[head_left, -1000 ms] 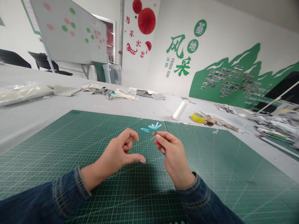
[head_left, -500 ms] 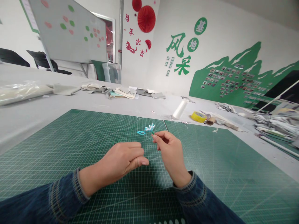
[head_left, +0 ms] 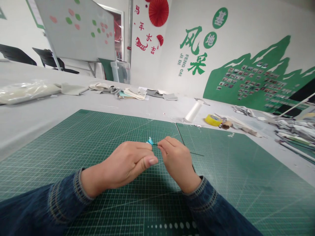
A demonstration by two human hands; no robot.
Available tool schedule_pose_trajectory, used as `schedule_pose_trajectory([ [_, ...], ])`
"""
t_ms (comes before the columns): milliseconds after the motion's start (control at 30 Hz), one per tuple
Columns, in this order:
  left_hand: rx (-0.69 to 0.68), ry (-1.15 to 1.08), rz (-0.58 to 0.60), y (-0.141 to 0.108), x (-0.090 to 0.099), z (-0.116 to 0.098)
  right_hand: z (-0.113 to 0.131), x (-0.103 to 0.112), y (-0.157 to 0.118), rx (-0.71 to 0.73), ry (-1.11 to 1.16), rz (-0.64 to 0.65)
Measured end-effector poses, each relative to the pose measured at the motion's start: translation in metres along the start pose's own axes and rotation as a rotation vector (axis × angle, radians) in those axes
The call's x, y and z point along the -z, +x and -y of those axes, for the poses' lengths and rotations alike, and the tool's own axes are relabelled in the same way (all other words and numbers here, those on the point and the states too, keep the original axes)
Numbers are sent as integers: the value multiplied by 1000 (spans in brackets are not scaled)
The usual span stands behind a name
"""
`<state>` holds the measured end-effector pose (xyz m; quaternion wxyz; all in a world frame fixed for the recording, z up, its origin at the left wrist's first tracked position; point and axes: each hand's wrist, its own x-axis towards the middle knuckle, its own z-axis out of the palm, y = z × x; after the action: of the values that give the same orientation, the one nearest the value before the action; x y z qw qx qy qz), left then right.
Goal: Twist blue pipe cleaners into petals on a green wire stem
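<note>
A small turquoise wire-and-bead piece (head_left: 149, 141) sits at the tips of my left hand (head_left: 125, 164), partly hidden behind the fingers. Whether those curled fingers grip it, I cannot tell. My right hand (head_left: 177, 160) pinches a thin dark stem (head_left: 194, 153) attached to the piece. The stem runs sideways through those fingers and sticks out to the right above the mat. Both hands hover close together over the seam of two green cutting mats (head_left: 73, 147).
A white thread cone (head_left: 193, 111), a yellow tape roll (head_left: 213, 120) and fabric swatches (head_left: 133, 94) lie beyond the mats. Papers and scraps (head_left: 295, 131) are heaped at right; a plastic-wrapped bundle (head_left: 27, 92) lies at left.
My hands have closed together. The turquoise piece has tipped from upright to low against my left fingers, and its stem now lies sideways, pointing right.
</note>
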<state>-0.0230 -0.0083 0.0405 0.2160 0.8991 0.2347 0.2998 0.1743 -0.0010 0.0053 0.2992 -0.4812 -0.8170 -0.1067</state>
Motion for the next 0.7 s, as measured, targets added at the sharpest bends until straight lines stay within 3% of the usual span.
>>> schedule_pose_trajectory([
  [133,154,-128,-165,1,14,4,0,1,1,143,-104,40],
  [233,178,-163,-213,0,18,8,0,2,2,172,-152,22],
  [467,75,-216,-90,4,10,3,-5,5,2,41,-203,-77],
  [700,-48,-79,-8,2,6,-9,-5,5,3,-55,-2,-130],
])
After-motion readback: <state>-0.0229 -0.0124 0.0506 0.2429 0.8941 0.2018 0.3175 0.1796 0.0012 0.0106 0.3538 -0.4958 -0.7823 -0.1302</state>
